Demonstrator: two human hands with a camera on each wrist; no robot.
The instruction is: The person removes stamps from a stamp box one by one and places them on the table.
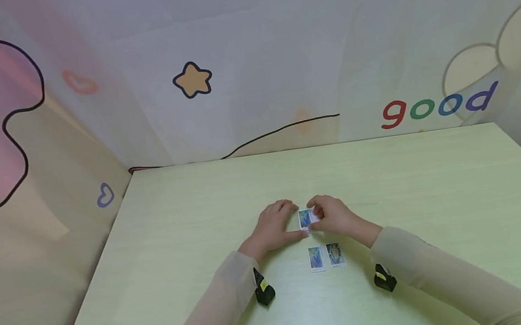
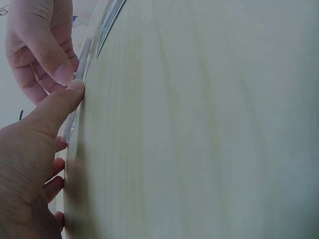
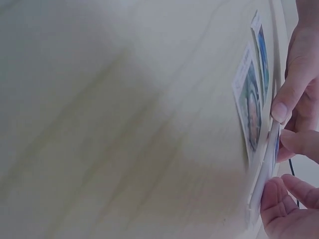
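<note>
Left hand (image 1: 273,227), right hand (image 1: 337,216); one card (image 1: 304,218) showing between, two cards (image 1: 316,259) (image 1: 335,254) nearby.

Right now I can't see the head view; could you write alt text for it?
A person's left hand and right hand meet at a small picture card on a pale table. Two more cards lie side by side nearer the person; the backdrop says "good".

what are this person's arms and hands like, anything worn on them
Long, plain beige sleeves cover both arms, the left sleeve and the right sleeve. The left hand and right hand are bare, without gloves. Near each cuff sits a small black device, left device and right device, each with a yellow patch.
</note>
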